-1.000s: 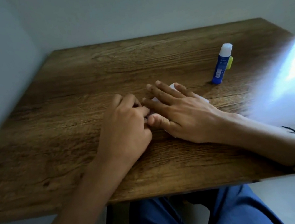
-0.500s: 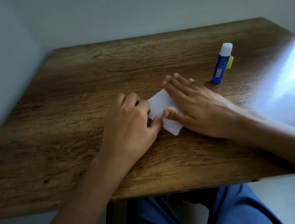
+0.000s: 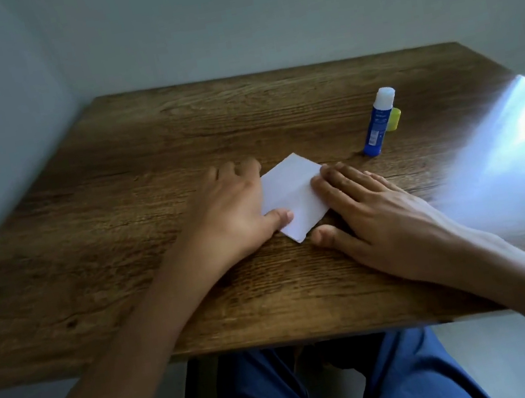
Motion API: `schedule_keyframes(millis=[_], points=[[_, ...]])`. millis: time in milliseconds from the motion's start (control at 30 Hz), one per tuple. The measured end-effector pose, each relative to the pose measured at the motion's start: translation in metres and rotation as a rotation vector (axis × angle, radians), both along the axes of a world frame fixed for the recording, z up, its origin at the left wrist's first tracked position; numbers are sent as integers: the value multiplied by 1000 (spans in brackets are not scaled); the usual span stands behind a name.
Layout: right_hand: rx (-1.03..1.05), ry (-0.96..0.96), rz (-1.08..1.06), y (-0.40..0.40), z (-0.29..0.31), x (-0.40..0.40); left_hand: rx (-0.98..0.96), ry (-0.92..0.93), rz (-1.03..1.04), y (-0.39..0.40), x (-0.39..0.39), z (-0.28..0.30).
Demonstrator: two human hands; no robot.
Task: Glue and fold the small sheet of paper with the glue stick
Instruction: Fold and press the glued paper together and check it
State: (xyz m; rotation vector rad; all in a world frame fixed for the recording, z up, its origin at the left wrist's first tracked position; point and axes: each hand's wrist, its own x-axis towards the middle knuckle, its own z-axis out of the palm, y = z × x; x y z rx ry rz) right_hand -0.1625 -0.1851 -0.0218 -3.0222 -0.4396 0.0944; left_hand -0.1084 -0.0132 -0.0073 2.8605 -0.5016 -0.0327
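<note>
Folded white paper (image 3: 292, 199) lies mid-frame on the wooden table (image 3: 125, 256); left hand (image 3: 232, 211) and right hand (image 3: 371, 215) press its edges with flat, extended fingers. Uncapped glue stick (image 3: 377, 124) stands upper right.

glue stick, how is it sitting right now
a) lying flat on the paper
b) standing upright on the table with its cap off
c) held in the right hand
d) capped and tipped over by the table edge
b: the glue stick stands upright on the table, white tip bare, with the yellow cap behind it and neither hand touching it.
</note>
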Motion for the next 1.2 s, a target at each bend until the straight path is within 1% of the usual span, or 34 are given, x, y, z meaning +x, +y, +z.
schedule_keyframes(millis=[133, 300, 367, 433, 533, 567, 633, 733, 833, 867, 933, 1000, 1033, 1067, 1133, 1200], points=[[37, -28, -19, 5, 2, 2, -40, 78, 47, -15, 13, 6], [78, -52, -16, 6, 0, 8, -257, 265, 150, -29, 39, 17], [102, -40, -9, 4, 3, 11, -279, 292, 151, -29, 47, 20], [217, -50, -46, 1, 11, 18, -266, 314, 112, -25, 55, 23], [522, -233, -120, 0, 30, 45, -295, 294, 50, -16, 62, 34], [590, -278, -151, 1, 36, 58, -324, 275, 46, -12, 65, 38], [620, -313, -190, 4, 46, 83, -393, 250, 27, -4, 68, 44], [666, -304, -186, 10, 47, 109, -442, 254, -41, 4, 75, 47], [726, -302, -126, 17, 43, 114, -519, 278, -117, 4, 82, 50], [709, -320, -91, 19, 42, 112, -544, 244, -148, 1, 83, 50], [623, -414, -40, 21, 40, 111, -552, 98, -202, -5, 85, 46], [516, -494, -12, 21, 38, 110, -519, -61, -242, -8, 86, 38], [483, -499, 2, 21, 39, 110, -491, -142, -268, -8, 86, 34], [466, -487, 13, 22, 39, 110, -478, -210, -298, -7, 86, 32], [470, -470, 29, 22, 41, 109, -496, -287, -331, -3, 87, 29], [535, -460, 12, 20, 45, 107, -540, -335, -288, 1, 87, 30]])
